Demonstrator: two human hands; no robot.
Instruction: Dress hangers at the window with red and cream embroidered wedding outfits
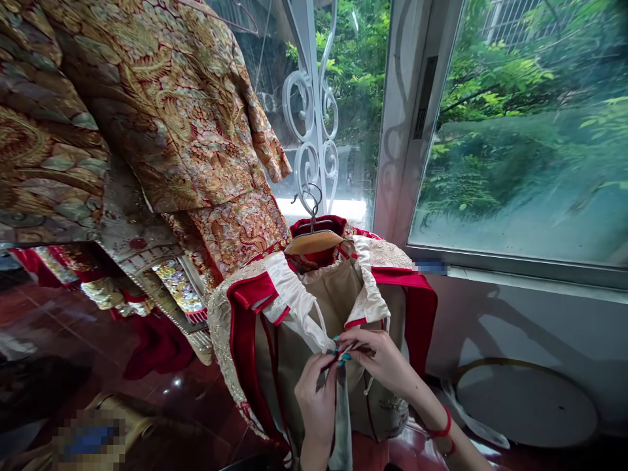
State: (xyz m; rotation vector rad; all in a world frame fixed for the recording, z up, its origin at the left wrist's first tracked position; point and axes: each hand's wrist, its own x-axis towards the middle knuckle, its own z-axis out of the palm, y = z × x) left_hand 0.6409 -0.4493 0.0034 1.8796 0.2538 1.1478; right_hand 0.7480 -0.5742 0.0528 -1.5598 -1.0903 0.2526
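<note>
A wooden hanger carries a red and beige embroidered jacket. Draped over its front is a white gathered waistband, with a thin white drawstring showing along it. My left hand and my right hand meet in front of the jacket. Fingers of both are pinched together at the waistband's lower left end. The exact spot they grip is partly hidden by the fingertips. A pale fabric strip hangs below them. The right wrist wears a red cord bracelet.
Gold and red embroidered garments hang at the left. The hanger's hook sits by a white scrolled metal frame at the window. A round white board leans at the lower right, on a glossy reddish floor.
</note>
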